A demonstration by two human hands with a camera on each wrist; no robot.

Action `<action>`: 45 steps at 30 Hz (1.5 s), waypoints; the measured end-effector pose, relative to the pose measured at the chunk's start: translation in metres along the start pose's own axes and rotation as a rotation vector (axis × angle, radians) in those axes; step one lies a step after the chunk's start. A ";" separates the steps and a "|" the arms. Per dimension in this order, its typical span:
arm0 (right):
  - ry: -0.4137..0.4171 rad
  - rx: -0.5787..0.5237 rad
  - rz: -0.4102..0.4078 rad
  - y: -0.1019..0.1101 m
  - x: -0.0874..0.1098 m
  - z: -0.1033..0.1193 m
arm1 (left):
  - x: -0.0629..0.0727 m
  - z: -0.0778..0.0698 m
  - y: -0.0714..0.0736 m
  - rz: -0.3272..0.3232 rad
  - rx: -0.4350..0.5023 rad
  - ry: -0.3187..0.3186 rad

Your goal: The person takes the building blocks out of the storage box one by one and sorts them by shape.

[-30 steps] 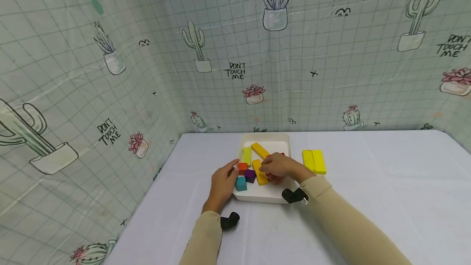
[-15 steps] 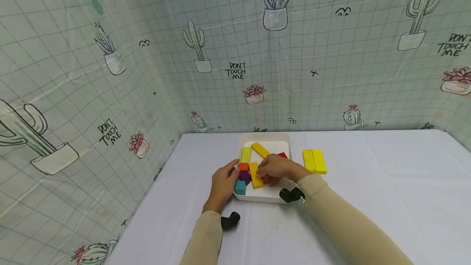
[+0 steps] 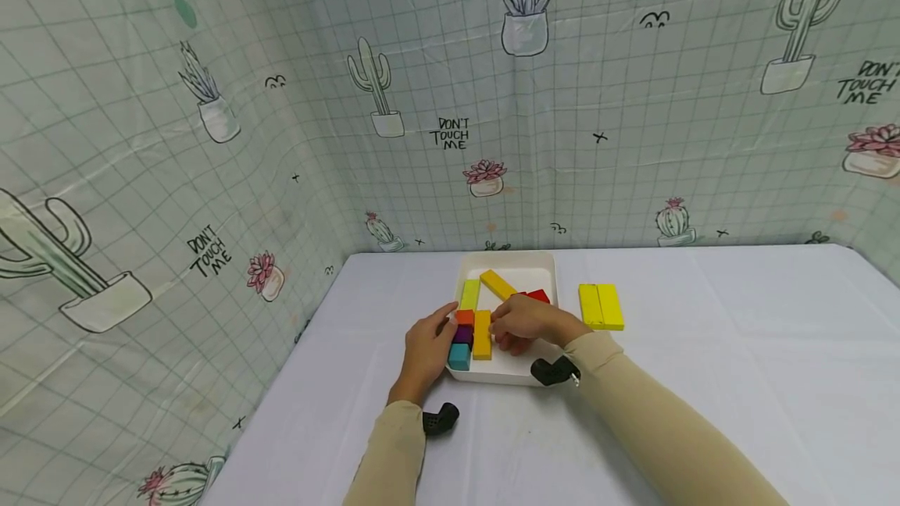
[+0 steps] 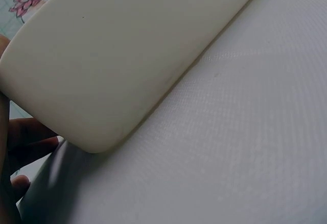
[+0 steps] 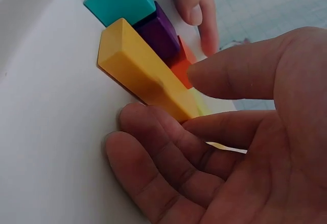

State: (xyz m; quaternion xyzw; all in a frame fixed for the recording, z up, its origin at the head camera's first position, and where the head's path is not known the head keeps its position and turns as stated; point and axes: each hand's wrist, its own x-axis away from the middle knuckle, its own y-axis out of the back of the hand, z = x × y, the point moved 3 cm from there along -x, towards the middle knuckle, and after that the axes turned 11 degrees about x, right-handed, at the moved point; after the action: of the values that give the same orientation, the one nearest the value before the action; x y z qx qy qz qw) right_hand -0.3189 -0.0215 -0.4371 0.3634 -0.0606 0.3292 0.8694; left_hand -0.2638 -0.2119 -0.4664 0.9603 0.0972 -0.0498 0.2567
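A white tray (image 3: 495, 378) holds several coloured wooden blocks. My left hand (image 3: 425, 346) grips its left wall, some fingers over the rim and others outside, below the tray's wall (image 4: 127, 50) in the left wrist view. Along that wall, a teal cube (image 3: 459, 357), a purple cube (image 3: 462, 334) and an orange-red cube (image 3: 465, 317) stand in a row. A long orange-yellow block (image 3: 482, 334) lies parallel, close beside them. My right hand (image 3: 527, 320) has its fingertips at this block's right side; in the right wrist view, the thumb and fingers (image 5: 135, 157) stand apart around its far end.
Behind the row lies a lime block (image 3: 469, 293). A second orange-yellow block (image 3: 498, 285) slants at the tray's back, near red blocks (image 3: 538, 296) partly hidden by my right hand. Two bright yellow blocks (image 3: 601, 307) lie side by side on the white-covered table, right of the tray.
The long orange-yellow block has moved left and straightened from its slant, with my right hand following. The purple cube has shifted left into line with the other two. My left hand stays put.
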 end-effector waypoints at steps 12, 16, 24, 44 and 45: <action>0.017 -0.102 -0.021 0.003 0.006 -0.005 | -0.002 0.000 -0.001 -0.001 -0.008 -0.006; 0.036 -0.169 -0.020 0.003 0.004 -0.004 | -0.002 0.001 -0.001 0.004 -0.013 0.003; 0.030 -0.269 -0.032 0.002 -0.004 -0.001 | -0.001 0.002 0.000 0.015 0.005 0.011; -0.021 -0.238 -0.057 -0.008 -0.016 0.007 | -0.003 0.001 0.001 0.016 -0.007 -0.036; -0.020 -0.228 -0.057 -0.009 -0.017 0.008 | -0.003 0.001 0.001 0.018 -0.008 -0.039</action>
State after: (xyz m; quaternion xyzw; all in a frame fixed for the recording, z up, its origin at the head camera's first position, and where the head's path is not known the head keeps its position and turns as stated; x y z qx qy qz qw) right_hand -0.3252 -0.0400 -0.4424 0.2667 -0.0957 0.2916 0.9136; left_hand -0.2661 -0.2136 -0.4665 0.9589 0.0840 -0.0657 0.2628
